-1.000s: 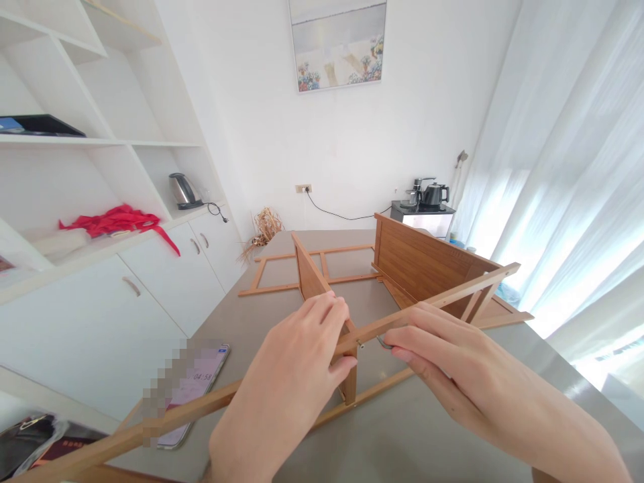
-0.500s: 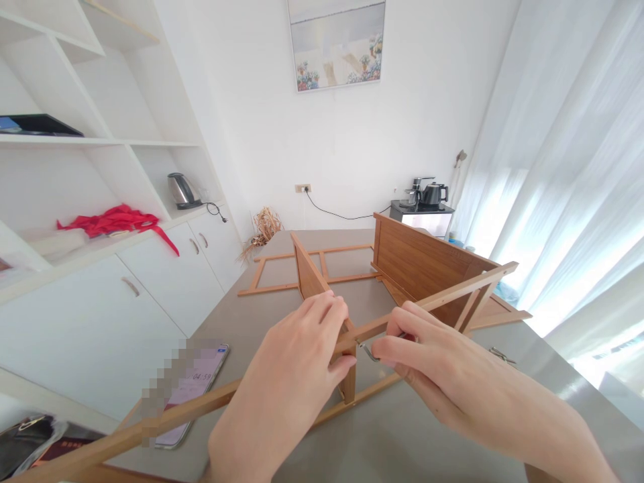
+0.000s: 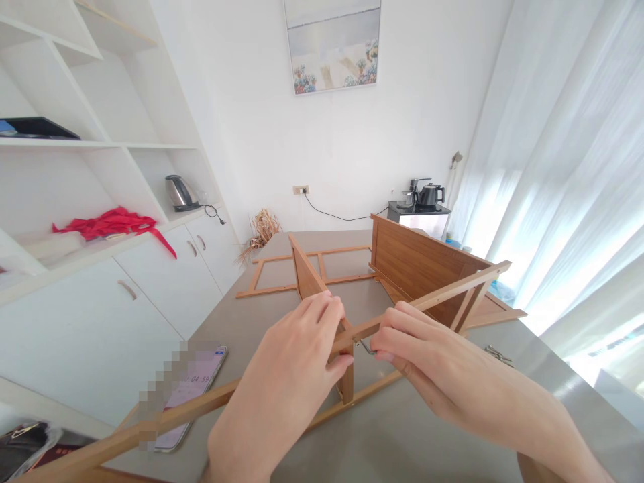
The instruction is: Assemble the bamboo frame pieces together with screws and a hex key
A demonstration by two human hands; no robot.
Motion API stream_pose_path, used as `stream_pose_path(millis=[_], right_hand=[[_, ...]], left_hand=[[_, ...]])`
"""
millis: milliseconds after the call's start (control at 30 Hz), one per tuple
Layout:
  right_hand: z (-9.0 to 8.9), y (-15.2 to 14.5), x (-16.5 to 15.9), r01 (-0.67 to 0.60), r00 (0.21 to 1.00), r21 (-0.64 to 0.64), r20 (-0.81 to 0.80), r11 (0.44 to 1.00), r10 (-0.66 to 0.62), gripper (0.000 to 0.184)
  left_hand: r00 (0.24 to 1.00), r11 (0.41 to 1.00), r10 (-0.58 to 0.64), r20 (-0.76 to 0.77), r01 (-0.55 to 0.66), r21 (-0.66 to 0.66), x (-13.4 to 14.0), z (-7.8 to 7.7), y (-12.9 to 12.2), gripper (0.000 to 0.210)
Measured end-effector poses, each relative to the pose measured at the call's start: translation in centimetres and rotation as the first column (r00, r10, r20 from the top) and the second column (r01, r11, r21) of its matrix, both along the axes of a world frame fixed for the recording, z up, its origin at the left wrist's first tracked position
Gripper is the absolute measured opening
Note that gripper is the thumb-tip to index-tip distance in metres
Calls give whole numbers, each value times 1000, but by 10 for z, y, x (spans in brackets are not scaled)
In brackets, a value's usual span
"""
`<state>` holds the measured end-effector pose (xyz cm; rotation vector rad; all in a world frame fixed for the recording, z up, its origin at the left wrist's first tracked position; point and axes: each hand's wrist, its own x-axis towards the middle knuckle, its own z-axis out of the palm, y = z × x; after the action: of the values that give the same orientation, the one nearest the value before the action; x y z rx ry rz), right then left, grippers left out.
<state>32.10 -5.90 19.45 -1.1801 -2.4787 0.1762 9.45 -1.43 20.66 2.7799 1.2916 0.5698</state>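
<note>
My left hand (image 3: 286,372) is closed around the joint where a long wooden rail (image 3: 455,285) meets an upright wooden panel (image 3: 305,270). Its thumb presses on the near side, below the rail. In my right hand (image 3: 427,355) a bent metal hex key (image 3: 367,347) is pinched between thumb and fingers. The key's tip meets the rail right at the joint, by a small metal fastener. My right fingers partly cover the key and also lie close against the rail.
A larger wooden panel (image 3: 417,255) stands behind at the right, and a ladder-like wooden frame (image 3: 322,270) lies at the table's far end. Small metal parts (image 3: 498,354) rest on the right. Under the rail at the left is a phone (image 3: 201,386).
My right hand has turned the hex key slightly and shifted a little left, its fingers closer to the rail. My left hand keeps its hold on the joint.
</note>
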Motion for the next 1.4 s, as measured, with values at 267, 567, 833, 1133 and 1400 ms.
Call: stream_pose_path(millis=[267, 567, 833, 1133, 1400], right_hand=[[2, 0, -1, 10, 999, -32, 38, 999, -8, 21], [0, 0, -2, 33, 999, 32, 39, 999, -34, 22], [-2, 0, -3, 52, 997, 52, 60, 997, -55, 21], [0, -1, -6, 26, 1000, 122, -5, 992, -25, 20], [0, 0, -5, -7, 998, 104, -63, 995, 13, 22]], left_hand=[[1000, 1000, -1, -7, 1, 3, 1, 0, 1, 34], [1000, 1000, -1, -7, 1, 1, 1, 0, -1, 33], [1000, 1000, 0, -11, 0, 13, 1, -1, 2, 33], [1000, 1000, -4, -16, 5, 26, 1, -1, 0, 31], [1000, 1000, -5, -5, 5, 20, 1, -1, 1, 30]])
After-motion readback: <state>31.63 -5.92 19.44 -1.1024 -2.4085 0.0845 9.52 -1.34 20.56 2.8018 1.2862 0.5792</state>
